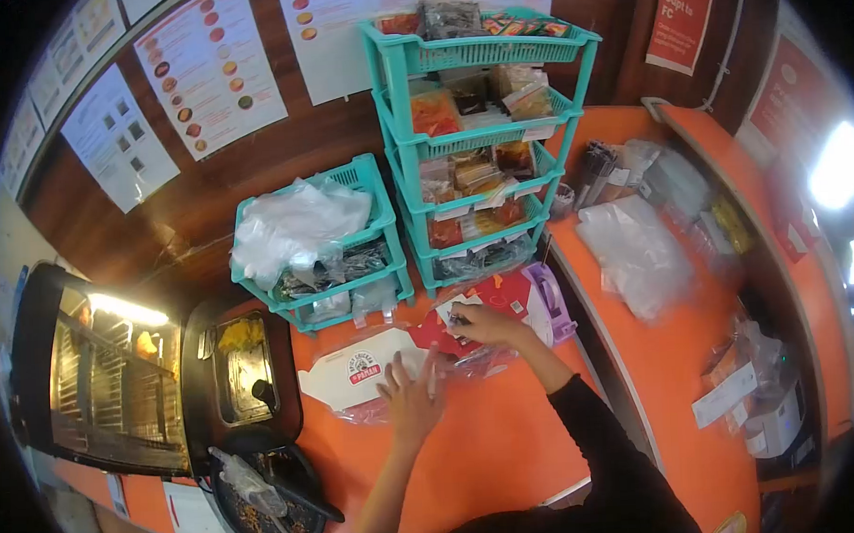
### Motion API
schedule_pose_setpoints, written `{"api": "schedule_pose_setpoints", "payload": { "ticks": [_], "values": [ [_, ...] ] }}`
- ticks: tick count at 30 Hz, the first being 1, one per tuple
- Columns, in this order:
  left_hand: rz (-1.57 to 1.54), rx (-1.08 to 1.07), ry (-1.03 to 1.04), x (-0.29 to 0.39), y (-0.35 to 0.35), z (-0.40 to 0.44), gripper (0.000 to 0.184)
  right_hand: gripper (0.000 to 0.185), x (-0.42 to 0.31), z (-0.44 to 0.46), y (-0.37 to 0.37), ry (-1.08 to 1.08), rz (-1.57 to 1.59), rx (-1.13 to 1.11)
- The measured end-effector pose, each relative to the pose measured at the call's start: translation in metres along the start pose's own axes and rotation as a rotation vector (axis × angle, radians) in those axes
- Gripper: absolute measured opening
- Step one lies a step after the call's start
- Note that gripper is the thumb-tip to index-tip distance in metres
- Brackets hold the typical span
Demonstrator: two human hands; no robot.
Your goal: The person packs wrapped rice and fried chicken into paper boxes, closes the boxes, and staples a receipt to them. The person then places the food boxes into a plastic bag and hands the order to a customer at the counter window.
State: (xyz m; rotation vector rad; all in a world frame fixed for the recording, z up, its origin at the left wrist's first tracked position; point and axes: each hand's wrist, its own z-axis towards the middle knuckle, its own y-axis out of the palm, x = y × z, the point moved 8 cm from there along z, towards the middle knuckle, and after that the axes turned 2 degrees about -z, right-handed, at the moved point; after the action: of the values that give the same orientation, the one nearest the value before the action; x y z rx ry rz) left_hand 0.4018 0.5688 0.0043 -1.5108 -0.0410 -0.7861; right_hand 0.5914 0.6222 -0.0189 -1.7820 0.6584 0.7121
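Note:
A flat white and red paper box with a round printed logo [363, 366] lies on the orange counter [473, 445], partly over clear plastic. My left hand [414, 398] rests at its right edge, palm down with the fingers spread. Farther right, my right hand [487, 325] is closed round a small dark item, perhaps a pen, over a white patch on the red packaging [500, 297]. The fingers hide most of that item. A purple tape dispenser [550, 304] stands just to the right of the red packaging.
Teal tiered racks [483, 135] with packets stand behind, beside a teal basket [378, 240] of plastic bags [301, 224]. At left are a lit glass warmer [117, 375], a metal tray [245, 389] and a black pan [266, 502]. More bags [636, 253] lie at right.

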Motion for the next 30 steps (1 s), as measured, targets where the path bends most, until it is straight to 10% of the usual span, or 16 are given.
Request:
{"api": "schedule_pose_setpoints", "payload": {
  "ticks": [6, 10, 17, 30],
  "values": [
    [0.235, 0.127, 0.045, 0.0, 0.047, -0.008, 0.059, 0.042, -0.034, 0.001, 0.013, -0.392, -0.19, 0.422],
    [0.201, 0.229, 0.092, -0.009, 0.056, -0.014, 0.053, 0.051, -0.071, 0.012, 0.039, -0.533, -0.365, 0.246],
    [0.058, 0.217, 0.113, -0.009, 0.039, -0.016, 0.041, 0.07, -0.06, -0.004, 0.044, -0.412, -0.314, 0.267],
    [0.182, 0.271, 0.264, 0.057, -0.009, -0.04, 0.046, 0.05, -0.035, -0.154, -0.013, -0.275, -0.22, 0.854]
  ]
}}
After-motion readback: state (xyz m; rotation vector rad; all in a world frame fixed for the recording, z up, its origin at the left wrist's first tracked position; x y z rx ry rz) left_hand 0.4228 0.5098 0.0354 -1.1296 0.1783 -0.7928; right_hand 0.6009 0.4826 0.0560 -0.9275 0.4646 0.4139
